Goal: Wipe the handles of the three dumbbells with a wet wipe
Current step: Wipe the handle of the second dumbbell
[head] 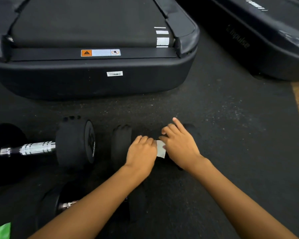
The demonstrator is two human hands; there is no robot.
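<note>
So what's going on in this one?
A person is working on the middle dumbbell, which lies on the dark floor in front of a treadmill. The left hand and right hand hold a white wet wipe over its handle, which they hide. The left dumbbell lies untouched with its chrome handle bare. A third dumbbell lies nearer, partly under the left forearm.

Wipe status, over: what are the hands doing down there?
Left hand and right hand pinch the wipe. Wipe on right dumbbell, between its heads. Nothing in the way.
</note>
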